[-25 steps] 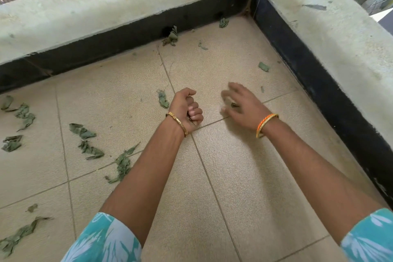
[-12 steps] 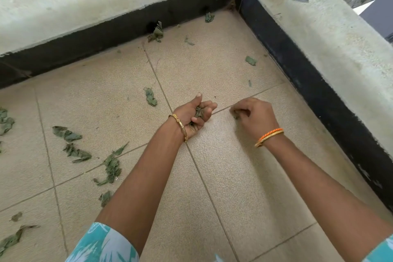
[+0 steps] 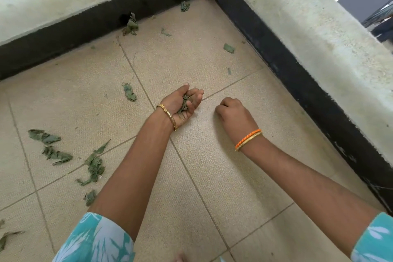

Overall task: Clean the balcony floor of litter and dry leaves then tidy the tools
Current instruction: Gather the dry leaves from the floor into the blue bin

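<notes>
Several leaves [image 3: 184,106] are cupped in the upturned left hand [image 3: 183,106], fingers loosely curled round them; right hand [image 3: 235,116] is curled knuckles-up, contents not discernible; hand-gathering judged under way; loose leaves [image 3: 93,166] remain on floor [image 3: 223,176], to be collected next.

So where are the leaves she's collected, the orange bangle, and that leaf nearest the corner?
collected leaves [image 3: 184,106], head view, on the bunch in the left palm
orange bangle [image 3: 247,138], head view, mid-band on the right wrist
corner leaf [image 3: 184,6], head view, its middle
</notes>
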The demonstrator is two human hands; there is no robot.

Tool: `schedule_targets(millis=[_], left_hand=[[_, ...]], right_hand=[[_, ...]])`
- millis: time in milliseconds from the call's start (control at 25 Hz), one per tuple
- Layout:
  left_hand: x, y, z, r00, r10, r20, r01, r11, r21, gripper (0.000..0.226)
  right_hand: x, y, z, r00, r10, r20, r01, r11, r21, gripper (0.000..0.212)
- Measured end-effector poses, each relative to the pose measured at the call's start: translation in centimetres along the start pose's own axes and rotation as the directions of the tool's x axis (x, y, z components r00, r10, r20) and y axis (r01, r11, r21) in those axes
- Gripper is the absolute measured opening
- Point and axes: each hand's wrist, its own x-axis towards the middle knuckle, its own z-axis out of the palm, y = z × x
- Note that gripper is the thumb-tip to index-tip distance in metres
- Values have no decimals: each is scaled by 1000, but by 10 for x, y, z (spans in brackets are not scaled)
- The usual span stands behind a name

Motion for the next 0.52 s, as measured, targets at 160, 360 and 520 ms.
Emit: schedule_targets(millis=[160,360,520], left_hand=[[1,-6,9,997,37,-67,-27,990,136,34],[4,-16,24,998,1,-61,24,914,406,40],[10,-12,31,1000,-17,7,14,956,294,40]], right_hand=[[11,-6,-11,993,109,-49,-101,984,146,16],[18,-16,-44,963,210,-168,-75,811,581,18],[35,-17,-44,985,102,-136,-33,899,436,19]])
